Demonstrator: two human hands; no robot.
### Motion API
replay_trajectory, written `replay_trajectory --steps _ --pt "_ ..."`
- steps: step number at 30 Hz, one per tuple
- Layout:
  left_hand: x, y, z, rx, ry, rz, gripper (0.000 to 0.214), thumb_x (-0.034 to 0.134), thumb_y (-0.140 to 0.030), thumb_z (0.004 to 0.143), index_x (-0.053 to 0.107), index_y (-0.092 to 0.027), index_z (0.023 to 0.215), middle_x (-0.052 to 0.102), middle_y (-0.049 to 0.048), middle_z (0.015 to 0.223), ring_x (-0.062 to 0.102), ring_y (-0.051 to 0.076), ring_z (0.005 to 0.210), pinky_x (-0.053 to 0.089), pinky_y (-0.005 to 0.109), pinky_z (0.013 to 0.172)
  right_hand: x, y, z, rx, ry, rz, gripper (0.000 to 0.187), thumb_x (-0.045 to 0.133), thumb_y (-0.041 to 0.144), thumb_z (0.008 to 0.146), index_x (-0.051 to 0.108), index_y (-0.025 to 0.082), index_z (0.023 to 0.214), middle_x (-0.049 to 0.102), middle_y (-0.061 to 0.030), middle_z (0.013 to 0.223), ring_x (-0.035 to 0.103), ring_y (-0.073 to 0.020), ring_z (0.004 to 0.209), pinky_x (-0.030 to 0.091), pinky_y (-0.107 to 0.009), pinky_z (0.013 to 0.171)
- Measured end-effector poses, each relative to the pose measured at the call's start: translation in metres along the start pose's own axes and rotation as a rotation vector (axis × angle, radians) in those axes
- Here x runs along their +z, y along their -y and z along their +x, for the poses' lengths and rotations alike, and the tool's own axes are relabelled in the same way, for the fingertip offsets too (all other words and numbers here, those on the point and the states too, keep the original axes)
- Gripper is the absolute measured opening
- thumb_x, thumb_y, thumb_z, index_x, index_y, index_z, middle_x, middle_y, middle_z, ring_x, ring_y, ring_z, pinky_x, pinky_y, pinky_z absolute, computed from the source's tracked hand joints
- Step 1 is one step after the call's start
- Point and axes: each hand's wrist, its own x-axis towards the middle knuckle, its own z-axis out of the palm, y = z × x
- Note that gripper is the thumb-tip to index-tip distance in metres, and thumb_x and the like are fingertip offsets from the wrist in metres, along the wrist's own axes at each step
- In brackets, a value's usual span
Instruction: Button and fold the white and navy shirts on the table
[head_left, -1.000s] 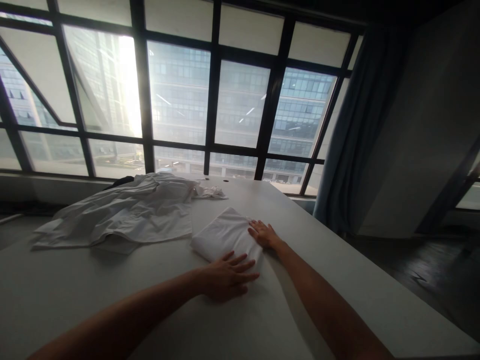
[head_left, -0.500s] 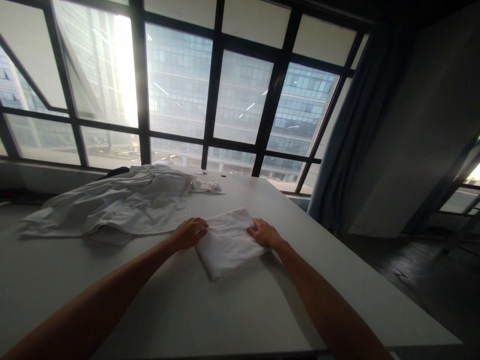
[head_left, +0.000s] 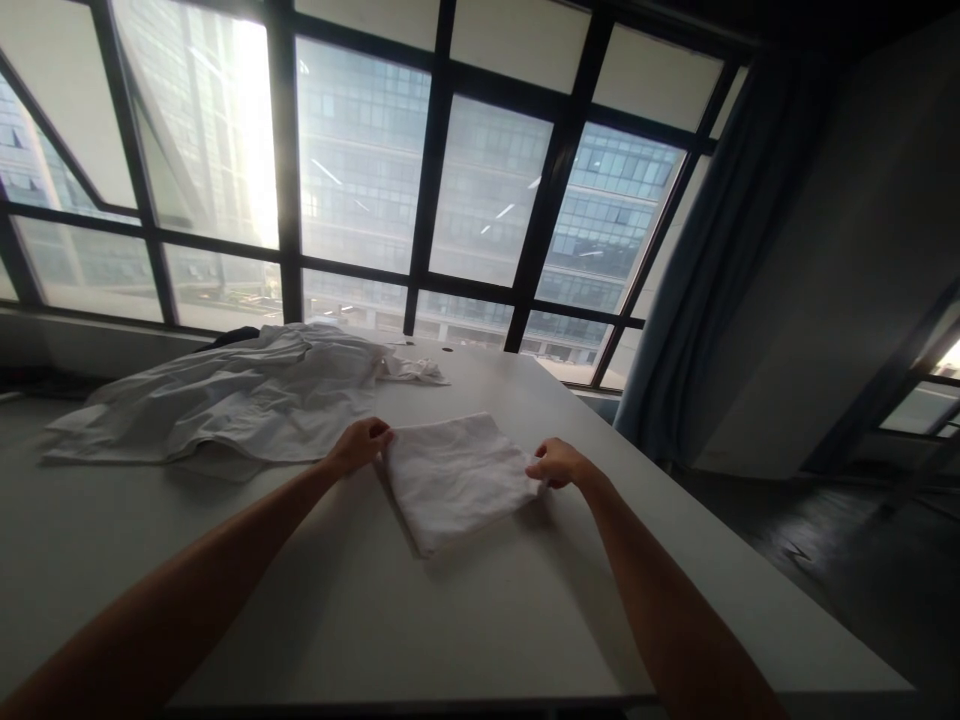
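Folded white cloth (head_left: 457, 482) betw. L hand (head_left: 361, 443) & R hand (head_left: 558, 464), each grip pinched on opp. corner; diag. runs L–R, neither hand nearer.

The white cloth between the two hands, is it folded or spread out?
Folded: the white cloth forms a compact, layered packet, held at opposite corners by the left hand and right hand.
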Motion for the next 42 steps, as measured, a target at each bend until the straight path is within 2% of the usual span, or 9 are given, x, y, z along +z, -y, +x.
replay_trajectory --steps 6,14,20,27,29,32,36,39,42 --pt "-0.001 0.007 0.005 0.010 0.006 -0.178 0.039 0.061 -0.046 0.071 0.070 -0.014 0.091 0.074 0.0077 0.084 0.067 0.022 0.075 0.050 0.030 0.069 -0.003 -0.001 -0.001 -0.024 0.009 0.116 0.012 0.076 0.017 0.068 0.068 0.010 0.073 0.067 -0.0070 0.072 0.065 -0.0171 0.064 0.052 -0.023 0.054" --pt "-0.003 -0.011 -0.010 0.011 0.079 0.422 0.025 0.056 -0.033 0.086 0.073 -0.018 0.095 0.075 0.0100 0.095 0.068 0.026 0.089 0.047 0.032 0.075 -0.003 -0.014 0.006 -0.069 0.065 0.086 0.028 0.080 0.030 0.068 0.071 0.011 0.087 0.069 -0.0086 0.079 0.062 -0.0165 0.067 0.047 -0.022 0.054" --pt "-0.004 -0.024 -0.017 -0.038 0.057 0.457 0.025 0.057 -0.032 0.087 0.072 -0.019 0.101 0.074 0.0082 0.098 0.068 0.026 0.093 0.048 0.031 0.077 -0.011 -0.016 0.006 -0.340 -0.073 0.230 0.031 0.075 0.024 0.068 0.068 0.011 0.095 0.068 -0.0096 0.098 0.063 -0.0164 0.080 0.050 -0.022 0.066" --pt "-0.007 -0.031 -0.021 0.050 0.000 0.544 0.025 0.056 -0.030 0.089 0.071 -0.019 0.105 0.072 0.0090 0.107 0.065 0.027 0.104 0.048 0.036 0.088 -0.004 -0.009 0.002 -0.157 -0.181 -0.206 0.034 0.075 0.020 0.068 0.070 0.013 0.101 0.071 -0.0116 0.100 0.067 -0.0238 0.090 0.051 -0.030 0.076" --pt "-0.004 -0.042 -0.028 0.162 -0.043 0.559 0.026 0.053 -0.031 0.091 0.071 -0.020 0.104 0.071 0.0093 0.111 0.062 0.027 0.109 0.046 0.039 0.095 0.004 0.002 -0.003 -0.257 -0.323 -0.281 0.033 0.068 0.019 0.076 0.068 0.014 0.108 0.070 -0.0122 0.108 0.066 -0.0242 0.100 0.049 -0.031 0.085" --pt "0.012 -0.059 -0.044 0.308 0.022 0.500 0.036 0.046 -0.041 0.096 0.070 -0.020 0.113 0.068 0.0105 0.123 0.058 0.027 0.117 0.042 0.043 0.103 0.027 0.025 -0.014 -0.589 -0.422 -0.227 0.034 0.056 0.025 0.088 0.065 0.015 0.119 0.067 -0.0128 0.121 0.062 -0.0220 0.112 0.045 -0.032 0.098" --pt "0.035 -0.067 -0.065 0.329 0.267 0.509 0.060 0.042 -0.060 0.094 0.051 -0.025 0.141 0.037 0.0107 0.155 0.029 0.036 0.144 0.022 0.059 0.114 0.071 0.048 -0.020 -0.871 -0.215 -0.247 0.052 0.046 0.042 0.095 0.053 0.016 0.139 0.050 -0.0129 0.146 0.043 -0.0251 0.136 0.028 -0.041 0.116" --pt "0.037 -0.066 -0.070 0.275 0.413 0.529 0.071 0.035 -0.069 0.092 0.038 -0.028 0.150 0.023 0.0094 0.161 0.013 0.039 0.148 0.009 0.070 0.111 0.083 0.045 -0.013 -0.813 -0.016 -0.338 0.064 0.031 0.056 0.098 0.040 0.019 0.150 0.032 -0.0096 0.158 0.024 -0.0263 0.147 0.015 -0.049 0.119" --pt "0.030 -0.068 -0.070 0.257 0.469 0.533 0.081 0.032 -0.076 0.089 0.032 -0.027 0.153 0.016 0.0110 0.162 0.006 0.041 0.149 0.003 0.072 0.110 0.071 0.028 0.002 -0.641 0.020 -0.406 0.074 0.023 0.065 0.097 0.029 0.020 0.155 0.021 -0.0082 0.161 0.016 -0.0260 0.149 0.007 -0.052 0.120"
